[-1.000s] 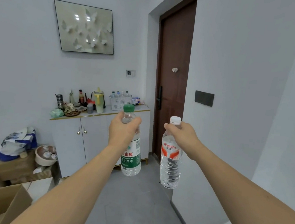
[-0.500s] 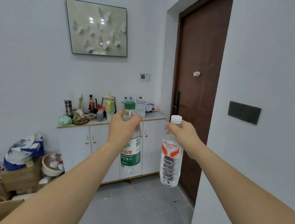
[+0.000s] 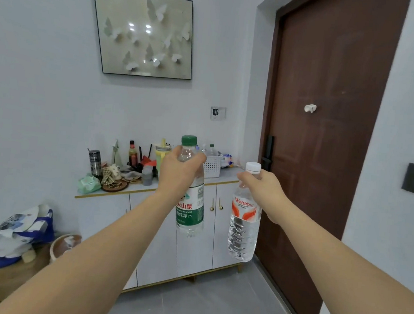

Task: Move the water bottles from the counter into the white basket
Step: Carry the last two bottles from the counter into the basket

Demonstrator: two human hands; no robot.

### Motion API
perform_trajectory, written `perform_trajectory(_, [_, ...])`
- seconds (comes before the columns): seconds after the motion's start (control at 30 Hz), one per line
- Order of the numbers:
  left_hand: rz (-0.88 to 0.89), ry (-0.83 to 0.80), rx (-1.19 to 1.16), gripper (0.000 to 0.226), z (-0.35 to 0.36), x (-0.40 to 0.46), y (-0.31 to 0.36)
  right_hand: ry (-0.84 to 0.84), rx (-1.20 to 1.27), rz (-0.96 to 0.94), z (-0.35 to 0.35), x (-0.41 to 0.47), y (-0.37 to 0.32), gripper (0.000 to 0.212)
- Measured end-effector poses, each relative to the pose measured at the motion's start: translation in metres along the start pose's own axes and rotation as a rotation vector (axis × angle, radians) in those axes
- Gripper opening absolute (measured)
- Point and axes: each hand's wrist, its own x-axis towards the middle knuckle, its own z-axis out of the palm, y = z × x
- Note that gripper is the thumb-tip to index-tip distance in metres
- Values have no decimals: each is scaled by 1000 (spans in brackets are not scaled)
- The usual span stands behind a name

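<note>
Clear plastic shows in both hands, each carrying one bottle in the air well short of the white cabinet bench (image 3: 224, 177) at twelve o'clock. The left hand (image 3: 178, 172) wraps its curled fingers round the shoulder of the clear green-capped water bottle with a green label (image 3: 190, 205), just under the cap, so the body hangs down and tilts slightly. The right hand (image 3: 264, 189) grips the neck of the clear white-capped water bottle with a red and white label (image 3: 243, 225) the same way, at about two o'clock from the other bottle. Both look full, so they should feel fairly heavy for their size, and the thin ribbed walls will give under a hard squeeze; the stiff neck and shoulder, where they are held, seem the safest places, since the smooth labelled middle could slip. The white perforated plastic basket (image 3: 212, 166) stands on the bench behind the left hand, partly hidden by it, with a few bottle tops showing above its rim. To lower each bottle in upright, the neck hold should serve well. At ten o'clock on the bench sits clutter, among it a dark metal tumbler (image 3: 94, 162) and a yellow-green pitcher (image 3: 161, 154), well apart from the basket's open side.
</note>
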Motion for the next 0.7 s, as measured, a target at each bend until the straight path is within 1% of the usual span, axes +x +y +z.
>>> perform_trajectory(0.1, [-10,20,-12,59,-4,49,-11,-8,41,-9,23,38,0,7])
perform_trajectory(0.2, [-8,15,-19,52,0,97,-26,14,46,7,44,80,5,8])
perform_trajectory(0.3, [-24,2,-37,67,11,139,-48,18,35,25,60,123,17,9])
perform_trajectory(0.33, [-25,-1,-34,66,16,151,-57,16,34,28,65,138,23,10])
perform_trajectory(0.43, [-14,8,-21,38,33,189,-85,11,21,23,76,185,43,12])
perform_trajectory(0.47, [-15,9,-20,36,40,203,-94,1,19,20,78,202,49,12])
perform_trajectory(0.6, [-34,37,4,51,66,261,-125,-27,41,10,84,271,69,11])
perform_trajectory(0.7, [-33,49,12,57,84,307,-139,-28,62,17,85,324,76,12])
